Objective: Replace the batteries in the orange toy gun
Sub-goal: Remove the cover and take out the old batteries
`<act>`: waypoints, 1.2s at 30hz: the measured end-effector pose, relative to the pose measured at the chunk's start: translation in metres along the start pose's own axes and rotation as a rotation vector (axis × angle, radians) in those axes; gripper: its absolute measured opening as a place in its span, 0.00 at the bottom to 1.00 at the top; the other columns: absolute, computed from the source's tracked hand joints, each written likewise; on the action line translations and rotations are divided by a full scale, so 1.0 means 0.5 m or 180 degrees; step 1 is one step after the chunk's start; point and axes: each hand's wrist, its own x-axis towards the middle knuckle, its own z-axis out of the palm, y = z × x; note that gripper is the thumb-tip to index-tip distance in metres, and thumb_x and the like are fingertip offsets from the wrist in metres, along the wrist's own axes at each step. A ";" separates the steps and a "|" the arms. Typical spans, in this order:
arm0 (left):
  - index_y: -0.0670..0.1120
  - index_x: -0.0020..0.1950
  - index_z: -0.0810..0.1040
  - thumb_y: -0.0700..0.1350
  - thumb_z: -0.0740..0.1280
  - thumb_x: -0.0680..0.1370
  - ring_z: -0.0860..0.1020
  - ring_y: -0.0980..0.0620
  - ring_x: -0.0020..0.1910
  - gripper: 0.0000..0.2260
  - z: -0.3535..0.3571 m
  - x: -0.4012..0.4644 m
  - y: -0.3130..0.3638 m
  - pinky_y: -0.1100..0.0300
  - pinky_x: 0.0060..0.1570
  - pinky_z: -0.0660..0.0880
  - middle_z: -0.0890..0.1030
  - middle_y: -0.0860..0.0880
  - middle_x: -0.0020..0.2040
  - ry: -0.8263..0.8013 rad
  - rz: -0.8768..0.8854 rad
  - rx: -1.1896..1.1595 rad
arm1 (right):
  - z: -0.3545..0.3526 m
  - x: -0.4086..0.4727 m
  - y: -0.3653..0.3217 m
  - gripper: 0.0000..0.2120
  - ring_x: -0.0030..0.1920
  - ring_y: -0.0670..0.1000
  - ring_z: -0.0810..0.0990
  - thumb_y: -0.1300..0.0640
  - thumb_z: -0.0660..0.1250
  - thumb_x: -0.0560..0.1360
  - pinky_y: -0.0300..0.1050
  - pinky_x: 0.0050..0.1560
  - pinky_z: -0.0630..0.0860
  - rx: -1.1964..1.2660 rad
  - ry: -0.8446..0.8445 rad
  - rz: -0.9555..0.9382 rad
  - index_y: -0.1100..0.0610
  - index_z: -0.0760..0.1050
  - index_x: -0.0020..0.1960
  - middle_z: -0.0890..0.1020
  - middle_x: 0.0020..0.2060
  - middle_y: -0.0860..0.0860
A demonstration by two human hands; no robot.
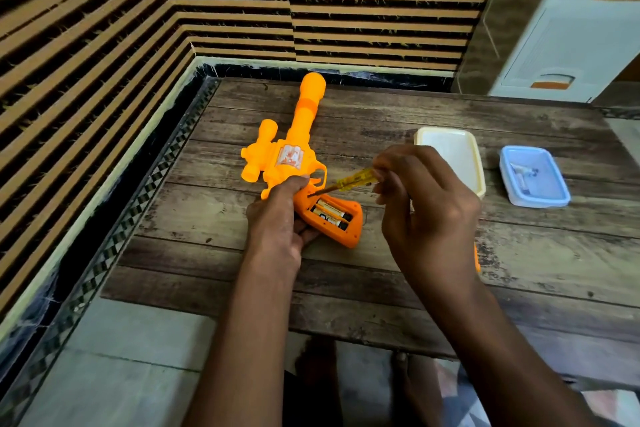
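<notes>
Step in hand, prob.: prying the old batteries [331,212] out of the grip. Right hand [424,204] pinches a yellow see-through screwdriver [353,180] in its fingers, tip at the top end of the open battery bay. Left hand [277,218] wraps the orange toy gun [291,152] at the grip, thumb near the trigger guard.

To do it well: keep the left-hand hold firm, work the tip under one cell's end, lever gently so plastic and contacts aren't gouged.

Gun lies on the wood bench [381,281], barrel pointing away toward the wall, scope on its left side, sticker on the body. Two black/white cells sit side by side in the bay.
</notes>
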 end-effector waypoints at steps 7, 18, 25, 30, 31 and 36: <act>0.46 0.62 0.80 0.42 0.73 0.76 0.87 0.41 0.50 0.14 -0.001 -0.008 0.006 0.48 0.39 0.83 0.87 0.40 0.54 0.0019 0.0000 -0.0019 | -0.009 0.004 0.002 0.12 0.44 0.57 0.82 0.78 0.63 0.75 0.45 0.44 0.78 -0.0203 -0.0115 -0.0207 0.69 0.82 0.51 0.83 0.50 0.62; 0.45 0.65 0.80 0.44 0.74 0.76 0.87 0.41 0.49 0.18 -0.002 -0.003 0.004 0.49 0.35 0.83 0.87 0.41 0.54 0.0029 0.0027 0.0025 | 0.007 -0.001 0.000 0.05 0.39 0.54 0.83 0.63 0.76 0.78 0.51 0.38 0.80 0.0131 0.0083 0.0072 0.66 0.84 0.48 0.82 0.44 0.58; 0.44 0.65 0.79 0.43 0.75 0.75 0.87 0.43 0.46 0.19 0.003 -0.002 -0.002 0.53 0.32 0.83 0.87 0.41 0.52 0.0081 0.0136 0.0089 | 0.047 0.003 0.005 0.13 0.37 0.46 0.87 0.54 0.78 0.77 0.50 0.34 0.83 0.0865 0.0092 0.0788 0.62 0.83 0.55 0.86 0.41 0.54; 0.44 0.65 0.80 0.43 0.75 0.76 0.87 0.46 0.41 0.17 0.000 0.000 -0.001 0.54 0.29 0.82 0.87 0.42 0.51 -0.0068 0.0136 0.0082 | 0.075 0.022 0.007 0.10 0.35 0.44 0.87 0.56 0.75 0.79 0.52 0.34 0.84 0.1043 -0.0051 0.0839 0.63 0.80 0.54 0.83 0.37 0.49; 0.44 0.65 0.81 0.44 0.75 0.77 0.87 0.47 0.41 0.16 -0.001 0.000 0.001 0.54 0.30 0.82 0.87 0.42 0.51 -0.0115 0.0116 0.0086 | 0.081 0.031 0.011 0.11 0.34 0.45 0.87 0.55 0.75 0.79 0.52 0.34 0.84 0.1023 -0.0106 0.0805 0.62 0.80 0.55 0.83 0.37 0.49; 0.44 0.63 0.81 0.44 0.74 0.78 0.87 0.46 0.43 0.15 -0.006 0.005 0.005 0.53 0.30 0.82 0.87 0.41 0.53 -0.0194 0.0040 0.0136 | 0.119 0.087 0.027 0.18 0.35 0.52 0.84 0.46 0.71 0.79 0.55 0.35 0.81 0.0941 -0.0576 0.0600 0.60 0.79 0.59 0.84 0.39 0.53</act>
